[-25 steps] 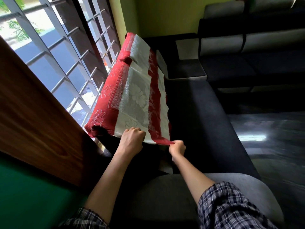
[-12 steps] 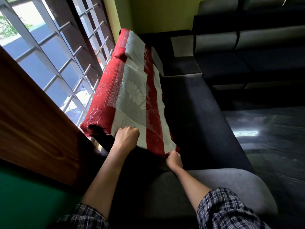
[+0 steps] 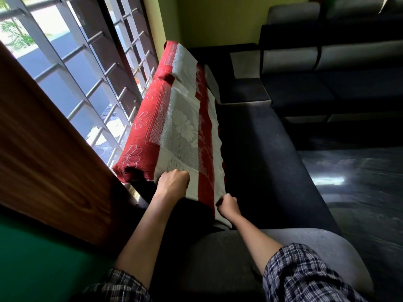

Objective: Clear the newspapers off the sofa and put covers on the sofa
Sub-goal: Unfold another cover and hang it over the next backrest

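Note:
A red and grey-white flowered cover point(image 3: 181, 127) lies draped over the backrest of the dark sofa point(image 3: 261, 149), running from the far corner to the near end. My left hand point(image 3: 172, 182) is closed in a fist on the cover's near edge at the top of the backrest. My right hand point(image 3: 226, 205) pinches the cover's lower near corner, down where the backrest meets the seat. The sofa's grey near armrest point(image 3: 272, 258) is right under my forearms. No newspapers are in view.
A barred window point(image 3: 87, 73) runs along the left behind the sofa, with a wooden panel point(image 3: 43, 149) in front of it. A second grey and dark sofa point(image 3: 327, 62) stands at the far right. Shiny dark floor point(image 3: 359, 182) lies to the right.
My right hand has pulled the cover's corner down and toward the armrest, so the cover hangs lower over the backrest. My left hand stays gripping the top edge.

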`<state>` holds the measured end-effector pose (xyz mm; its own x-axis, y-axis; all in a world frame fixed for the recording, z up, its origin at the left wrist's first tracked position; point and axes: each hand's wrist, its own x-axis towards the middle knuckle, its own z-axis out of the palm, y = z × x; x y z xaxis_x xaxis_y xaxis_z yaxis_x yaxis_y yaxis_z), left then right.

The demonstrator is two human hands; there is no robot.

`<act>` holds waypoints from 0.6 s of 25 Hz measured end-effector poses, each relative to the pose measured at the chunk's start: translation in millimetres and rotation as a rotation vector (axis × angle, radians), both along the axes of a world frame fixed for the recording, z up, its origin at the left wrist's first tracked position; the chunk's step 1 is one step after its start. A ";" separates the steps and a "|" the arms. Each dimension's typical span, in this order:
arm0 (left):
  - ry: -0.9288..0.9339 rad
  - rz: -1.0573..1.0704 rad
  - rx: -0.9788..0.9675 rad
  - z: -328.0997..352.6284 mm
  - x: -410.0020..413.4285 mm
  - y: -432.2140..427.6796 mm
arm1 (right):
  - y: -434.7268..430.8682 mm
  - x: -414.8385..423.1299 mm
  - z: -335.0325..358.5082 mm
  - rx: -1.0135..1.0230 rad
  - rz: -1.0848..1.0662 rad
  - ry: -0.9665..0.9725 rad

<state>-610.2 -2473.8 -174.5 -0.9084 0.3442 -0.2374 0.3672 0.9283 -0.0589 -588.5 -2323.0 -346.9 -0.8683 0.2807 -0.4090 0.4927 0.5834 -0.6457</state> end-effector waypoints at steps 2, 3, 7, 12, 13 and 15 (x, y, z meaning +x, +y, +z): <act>-0.034 0.059 0.040 -1.6 -0.6 3.4 | -3.0 -13.4 12.2 -0.131 -0.078 0.088; -0.042 0.085 0.058 -3.0 -1.3 5.5 | -5.2 -18.8 17.6 -0.209 -0.074 0.099; -0.051 0.212 0.307 -11.7 -4.9 20.7 | -0.1 -19.7 38.5 -0.550 -0.165 0.022; 0.042 0.349 0.915 -10.1 -0.8 74.0 | 46.1 -7.4 80.3 -0.931 -0.305 0.092; 0.030 0.385 1.033 -5.4 3.4 89.6 | 59.8 -4.2 90.1 -0.968 -0.309 0.114; -0.039 0.423 1.217 5.3 16.3 124.2 | 91.7 3.8 110.7 -1.024 -0.334 0.168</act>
